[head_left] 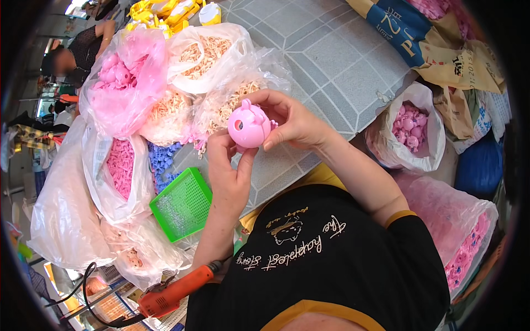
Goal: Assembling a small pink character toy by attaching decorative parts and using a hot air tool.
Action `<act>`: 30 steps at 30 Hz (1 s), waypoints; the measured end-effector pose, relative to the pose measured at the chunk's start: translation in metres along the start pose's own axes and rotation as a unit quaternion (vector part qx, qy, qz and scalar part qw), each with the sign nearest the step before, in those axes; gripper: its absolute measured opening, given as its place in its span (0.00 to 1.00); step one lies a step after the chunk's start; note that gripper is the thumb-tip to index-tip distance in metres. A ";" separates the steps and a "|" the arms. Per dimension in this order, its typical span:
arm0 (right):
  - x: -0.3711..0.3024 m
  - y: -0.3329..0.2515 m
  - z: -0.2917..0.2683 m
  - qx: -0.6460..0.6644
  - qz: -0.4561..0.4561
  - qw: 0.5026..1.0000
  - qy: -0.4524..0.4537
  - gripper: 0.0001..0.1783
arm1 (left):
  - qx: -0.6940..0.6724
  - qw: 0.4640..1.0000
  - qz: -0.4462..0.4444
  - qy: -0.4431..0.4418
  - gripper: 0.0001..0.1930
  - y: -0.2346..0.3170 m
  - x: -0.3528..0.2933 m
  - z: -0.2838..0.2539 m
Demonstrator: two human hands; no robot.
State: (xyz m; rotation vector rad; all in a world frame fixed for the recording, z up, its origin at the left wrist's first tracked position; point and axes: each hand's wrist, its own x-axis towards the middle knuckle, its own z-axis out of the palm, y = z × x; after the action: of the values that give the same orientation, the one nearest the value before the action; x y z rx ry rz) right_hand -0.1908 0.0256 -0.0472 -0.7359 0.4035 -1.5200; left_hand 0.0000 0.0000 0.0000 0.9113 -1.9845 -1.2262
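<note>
A: Why do the bags sit open at the left?
B: Probably for easy picking. The pink bag (99, 117) shows its round pieces (117, 73), and the white bag (237, 39) beside it is rolled back around pale bits (205, 55).
A: And the green tray (170, 186)?
B: Tilted in view, near the left forearm, likely to keep small stuff within reach. The orange tool (176, 292) lies below it, by the elbow.
A: Far right?
B: Another open sack (381, 142) of pink pieces, off the table (331, 83), perhaps to save room.
A: Now the hands?
B: The left hand (231, 181) is half curled, thumb and fingers gripping the ball (247, 132) from below and left.
A: Where's the ball exactly?
B: Between both hands, over the table, its dark hole (239, 124) turned up, maybe for a clear look.
A: And the right hand (298, 124)?
B: Arched round the far side, thumb low, fingers high, pinching it. Whether it also holds a small part, I can't tell.
</note>
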 end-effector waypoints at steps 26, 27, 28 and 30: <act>-0.020 0.008 0.052 -0.293 -0.074 0.936 0.181 0.43 | 0.232 0.957 0.162 0.062 0.21 -0.005 -0.003 0.029; -0.020 0.008 0.054 -0.322 -0.083 0.919 0.212 0.39 | 0.231 0.957 0.161 0.063 0.21 -0.005 -0.005 0.029; -0.021 0.007 0.053 -0.323 -0.082 0.919 0.211 0.39 | 0.216 0.963 0.148 0.058 0.20 -0.004 -0.008 0.029; -0.024 0.004 0.047 -0.438 -0.104 0.870 0.203 0.36 | 0.197 0.970 0.135 0.051 0.19 -0.001 -0.008 0.026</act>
State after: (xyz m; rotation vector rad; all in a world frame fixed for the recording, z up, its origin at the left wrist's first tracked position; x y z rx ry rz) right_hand -0.1577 0.0571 -0.0210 -1.1775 1.4342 -1.6775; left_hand -0.0161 0.0188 -0.0115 0.8310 -2.2216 -0.6335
